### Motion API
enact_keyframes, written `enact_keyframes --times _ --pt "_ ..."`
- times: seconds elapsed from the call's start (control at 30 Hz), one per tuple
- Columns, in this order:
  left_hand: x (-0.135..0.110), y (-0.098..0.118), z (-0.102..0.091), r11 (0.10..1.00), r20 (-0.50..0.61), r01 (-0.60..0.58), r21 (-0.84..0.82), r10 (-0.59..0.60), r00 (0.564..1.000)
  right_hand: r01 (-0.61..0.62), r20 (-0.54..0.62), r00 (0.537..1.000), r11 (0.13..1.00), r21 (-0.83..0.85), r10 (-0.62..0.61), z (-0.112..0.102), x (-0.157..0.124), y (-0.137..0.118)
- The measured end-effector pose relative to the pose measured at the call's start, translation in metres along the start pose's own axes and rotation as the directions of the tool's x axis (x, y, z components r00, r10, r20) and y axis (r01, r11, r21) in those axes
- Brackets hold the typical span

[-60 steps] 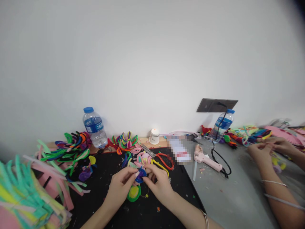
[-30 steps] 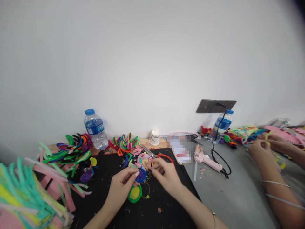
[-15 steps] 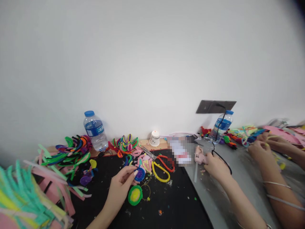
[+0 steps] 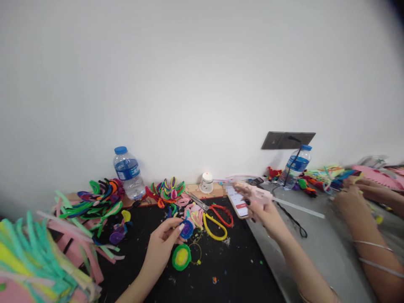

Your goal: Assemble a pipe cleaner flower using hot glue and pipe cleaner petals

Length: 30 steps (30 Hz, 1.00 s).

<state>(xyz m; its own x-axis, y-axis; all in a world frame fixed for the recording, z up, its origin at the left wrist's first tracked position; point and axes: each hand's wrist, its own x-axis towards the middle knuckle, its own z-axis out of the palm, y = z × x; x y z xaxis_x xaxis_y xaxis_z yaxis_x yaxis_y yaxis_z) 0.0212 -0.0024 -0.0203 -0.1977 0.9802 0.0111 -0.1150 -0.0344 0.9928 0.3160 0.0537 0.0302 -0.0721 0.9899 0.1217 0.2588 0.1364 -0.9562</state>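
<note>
Between the thumb and fingers of my left hand [image 4: 162, 242] is a small blue and purple pipe-cleaner coil [image 4: 186, 229]. Just below it, a green disc with a yellow middle [image 4: 182, 257] lies on the black mat [image 4: 230, 269], beside a thin wire ring [image 4: 196, 253]. My right hand [image 4: 267, 216] grips a pale pink hot glue gun [image 4: 257, 194], raised over the phone [image 4: 237, 203] with its nozzle toward the left. A white glue stick [image 4: 299, 207] sticks out of the gun's back end. Scissors [image 4: 214, 225] with one red and one yellow handle lie between my hands.
Water bottles [image 4: 128, 174] [image 4: 295, 168] stand by the wall, with an upturned paper cup [image 4: 206, 183] between them. Pipe-cleaner bundles [image 4: 34, 256] fill the left side. A black cord [image 4: 292, 221] trails on the grey table. A co-worker's hands [image 4: 353, 202] work at the right.
My right hand has lifted the glue gun off the grey table and swung it left and up, over the phone. My left hand keeps its hold on the coil.
</note>
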Motion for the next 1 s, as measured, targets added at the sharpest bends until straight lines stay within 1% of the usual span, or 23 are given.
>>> enact_keyframes --times 0.03,0.07,0.13,0.2,0.27,0.43,0.6,0.8,1.0 --pt "0.000 0.001 0.000 1.000 -0.003 0.006 -0.007 -0.006 1.000 -0.043 0.081 0.996 0.994 0.096 0.035 0.015 0.000 -0.002" --pt "0.000 0.002 0.000 1.000 -0.006 0.010 -0.012 -0.011 1.000 -0.087 0.158 0.986 0.984 0.153 0.063 0.029 -0.001 -0.003" --pt "-0.001 0.004 0.001 1.000 -0.008 0.015 -0.019 -0.015 1.000 -0.174 0.289 0.951 0.965 0.196 0.113 0.054 -0.004 0.000" --pt "-0.002 0.005 0.000 1.000 -0.004 0.013 -0.025 -0.013 1.000 -0.213 0.370 0.921 0.954 0.213 0.123 0.071 -0.009 0.008" --pt "-0.002 0.005 0.000 1.000 0.006 0.005 -0.024 -0.005 1.000 -0.236 0.406 0.905 0.946 0.224 0.129 0.080 -0.014 0.017" --pt "-0.003 0.003 0.001 1.000 0.027 -0.011 0.021 0.010 1.000 -0.256 0.438 0.887 0.946 0.201 0.147 0.082 -0.019 0.027" --pt "-0.003 0.005 0.002 1.000 0.028 -0.014 0.019 0.014 1.000 -0.254 0.430 0.890 0.948 0.192 0.152 0.082 -0.019 0.026" --pt "-0.003 0.005 0.002 0.999 0.019 -0.019 0.034 0.019 1.000 -0.252 0.460 0.876 0.951 0.178 0.146 0.083 -0.020 0.025" --pt "-0.002 0.005 0.002 1.000 0.024 -0.021 0.018 0.021 0.999 -0.259 0.465 0.873 0.947 0.188 0.147 0.082 -0.020 0.024"
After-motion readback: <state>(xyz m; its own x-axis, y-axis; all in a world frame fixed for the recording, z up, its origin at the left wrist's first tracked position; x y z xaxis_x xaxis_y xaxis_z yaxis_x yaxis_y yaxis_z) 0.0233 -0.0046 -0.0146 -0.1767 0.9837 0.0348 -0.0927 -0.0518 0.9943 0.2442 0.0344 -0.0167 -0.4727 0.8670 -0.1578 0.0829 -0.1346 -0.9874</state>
